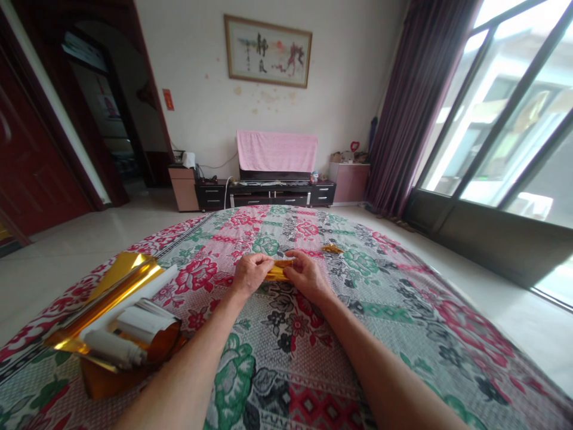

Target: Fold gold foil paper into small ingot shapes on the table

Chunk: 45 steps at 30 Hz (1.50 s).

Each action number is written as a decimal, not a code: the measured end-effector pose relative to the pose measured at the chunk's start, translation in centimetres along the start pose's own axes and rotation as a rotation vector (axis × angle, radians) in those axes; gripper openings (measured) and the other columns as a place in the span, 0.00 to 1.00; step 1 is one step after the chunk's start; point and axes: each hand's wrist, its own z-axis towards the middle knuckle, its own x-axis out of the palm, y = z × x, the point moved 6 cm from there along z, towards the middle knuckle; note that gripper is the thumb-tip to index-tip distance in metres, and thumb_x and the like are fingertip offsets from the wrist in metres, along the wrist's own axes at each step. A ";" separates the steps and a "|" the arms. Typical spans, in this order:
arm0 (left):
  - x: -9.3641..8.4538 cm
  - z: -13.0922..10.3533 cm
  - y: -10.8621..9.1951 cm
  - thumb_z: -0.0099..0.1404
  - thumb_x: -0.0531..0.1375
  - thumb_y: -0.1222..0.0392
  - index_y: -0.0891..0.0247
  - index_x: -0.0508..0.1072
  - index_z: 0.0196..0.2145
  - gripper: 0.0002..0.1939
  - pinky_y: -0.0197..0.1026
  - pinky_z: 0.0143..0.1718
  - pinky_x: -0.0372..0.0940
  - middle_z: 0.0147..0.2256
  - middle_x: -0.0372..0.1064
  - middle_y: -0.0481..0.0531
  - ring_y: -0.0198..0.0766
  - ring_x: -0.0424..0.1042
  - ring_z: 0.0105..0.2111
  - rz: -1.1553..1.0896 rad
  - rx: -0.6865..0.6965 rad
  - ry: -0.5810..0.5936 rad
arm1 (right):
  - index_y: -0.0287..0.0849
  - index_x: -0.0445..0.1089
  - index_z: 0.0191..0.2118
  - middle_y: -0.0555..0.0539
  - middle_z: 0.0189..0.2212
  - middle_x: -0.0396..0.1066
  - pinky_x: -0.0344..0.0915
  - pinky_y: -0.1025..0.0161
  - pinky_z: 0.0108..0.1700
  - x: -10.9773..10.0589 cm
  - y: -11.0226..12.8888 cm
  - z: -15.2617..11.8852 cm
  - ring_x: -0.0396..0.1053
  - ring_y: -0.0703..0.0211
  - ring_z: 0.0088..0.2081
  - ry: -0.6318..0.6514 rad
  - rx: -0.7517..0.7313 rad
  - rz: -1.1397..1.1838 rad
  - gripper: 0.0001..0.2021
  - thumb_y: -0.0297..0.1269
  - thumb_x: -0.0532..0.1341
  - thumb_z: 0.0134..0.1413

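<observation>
Two hands, the left hand [251, 276] and the right hand [310, 279], clamp their fingers on the gold foil [278, 273] at the centre of the frame, over the patterned cloth [264, 319], apparently shaping it, so the next move likely calls for an even pinch.

The folded foil [278, 273] is between the left hand [251, 273] and the right hand [308, 277], over the tablecloth [298, 370]. A small foil piece [333, 249] lies on the tablecloth, beyond and right of the right hand. Foil sheets [110, 295] and a roll [114, 349] lie together left of the left forearm. Beyond the tablecloth, the media console [255, 197] stands before the wall, between two side cabinets, under a framed picture [268, 51]. The curtain [400, 113] hangs right, beside the window [505, 113]; a doorway opens left.
</observation>
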 end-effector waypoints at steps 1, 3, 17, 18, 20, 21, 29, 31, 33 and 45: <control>-0.1 0.0 -0.3 0.53 0.57 0.57 0.61 0.77 0.26 0.09 0.36 0.32 0.62 0.26 0.74 0.49 0.37 0.71 0.29 0.080 0.026 -0.006 | 0.41 0.65 0.45 0.54 0.22 0.67 0.56 0.70 0.22 -0.1 0.2 -0.1 0.60 0.67 0.21 -0.007 -0.019 -0.042 0.18 0.32 0.56 0.44; 0.0 -0.2 -0.8 0.52 0.57 0.60 0.60 0.77 0.24 0.08 0.37 0.34 0.61 0.28 0.73 0.50 0.37 0.70 0.31 0.223 0.071 -0.012 | 0.40 0.67 0.43 0.52 0.23 0.68 0.57 0.69 0.24 -0.4 0.9 -0.4 0.62 0.66 0.22 -0.022 -0.065 -0.153 0.16 0.31 0.56 0.44; 0.2 -0.5 -0.7 0.52 0.57 0.58 0.59 0.77 0.23 0.08 0.36 0.33 0.61 0.28 0.72 0.48 0.36 0.69 0.31 0.208 0.022 0.011 | 0.42 0.69 0.39 0.50 0.26 0.73 0.65 0.67 0.31 -0.9 -0.2 -0.1 0.69 0.62 0.27 -0.077 -0.051 -0.179 0.11 0.35 0.55 0.48; 0.1 -0.5 -0.7 0.52 0.57 0.58 0.59 0.77 0.23 0.09 0.36 0.33 0.61 0.28 0.72 0.48 0.37 0.69 0.31 0.195 0.023 0.016 | 0.42 0.69 0.39 0.50 0.26 0.73 0.65 0.66 0.31 -0.9 -0.3 -0.1 0.69 0.62 0.28 -0.076 -0.052 -0.176 0.11 0.35 0.55 0.49; 0.1 -0.4 -0.4 0.53 0.57 0.57 0.59 0.77 0.24 0.09 0.36 0.33 0.61 0.28 0.73 0.48 0.37 0.70 0.32 0.166 0.020 0.023 | 0.42 0.69 0.39 0.50 0.26 0.73 0.65 0.66 0.32 -0.9 -0.4 -0.1 0.70 0.62 0.28 -0.078 -0.052 -0.174 0.11 0.36 0.55 0.49; 0.0 -0.4 -0.3 0.53 0.57 0.57 0.59 0.77 0.24 0.10 0.35 0.33 0.61 0.28 0.73 0.49 0.37 0.70 0.32 0.153 0.015 0.024 | 0.42 0.69 0.39 0.50 0.26 0.73 0.65 0.66 0.32 -0.9 -0.4 -0.1 0.70 0.62 0.27 -0.081 -0.053 -0.173 0.11 0.36 0.55 0.49; 0.0 -0.1 0.5 0.52 0.57 0.56 0.61 0.78 0.26 0.10 0.35 0.33 0.62 0.28 0.73 0.49 0.37 0.70 0.32 0.110 0.010 0.032 | 0.41 0.69 0.39 0.50 0.25 0.73 0.65 0.66 0.31 -1.1 0.0 -0.1 0.69 0.62 0.27 -0.105 -0.060 -0.181 0.11 0.35 0.56 0.48; -0.1 -0.1 0.3 0.53 0.57 0.57 0.61 0.78 0.26 0.10 0.35 0.34 0.62 0.28 0.73 0.49 0.37 0.70 0.32 0.135 0.013 0.032 | 0.41 0.69 0.38 0.50 0.25 0.72 0.65 0.66 0.31 -1.1 0.0 -0.1 0.69 0.62 0.27 -0.103 -0.064 -0.196 0.11 0.35 0.56 0.48; 0.0 -0.2 0.0 0.53 0.56 0.58 0.61 0.77 0.25 0.10 0.35 0.34 0.61 0.28 0.73 0.49 0.37 0.70 0.32 0.175 0.019 0.033 | 0.41 0.70 0.38 0.50 0.25 0.73 0.64 0.66 0.32 -1.1 0.1 -0.1 0.69 0.61 0.27 -0.103 -0.070 -0.226 0.10 0.35 0.56 0.48; 1.2 -0.8 -1.0 0.56 0.54 0.63 0.60 0.77 0.27 0.11 0.36 0.34 0.59 0.29 0.69 0.52 0.37 0.67 0.30 0.588 0.139 0.050 | 0.42 0.70 0.31 0.48 0.27 0.71 0.58 0.68 0.33 0.0 2.1 -0.7 0.66 0.63 0.28 0.009 -0.168 -0.617 0.08 0.28 0.54 0.50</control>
